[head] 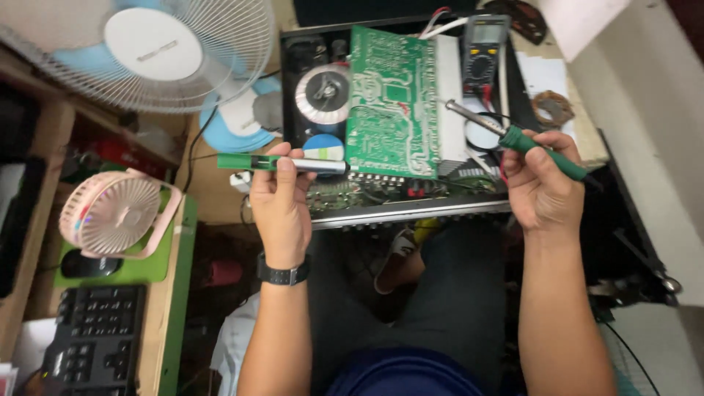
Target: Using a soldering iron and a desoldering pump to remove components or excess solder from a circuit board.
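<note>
My left hand (280, 196) grips a green and silver pen-shaped tool (282, 163), held level, its silver end pointing right toward the green circuit board (390, 92). My right hand (541, 185) holds a soldering iron with a green handle (544, 150); its metal tip points up and left and hovers near the board's right edge. The board stands tilted inside an open black amplifier chassis (411, 209), beside a round toroidal transformer (323, 92). A black watch sits on my left wrist.
A multimeter (484, 51) lies behind the chassis at the back right. A white and blue desk fan (158, 51) stands at the upper left, a small pink fan (114, 213) below it, and a black keyboard (95, 334) at lower left. My knees are under the chassis.
</note>
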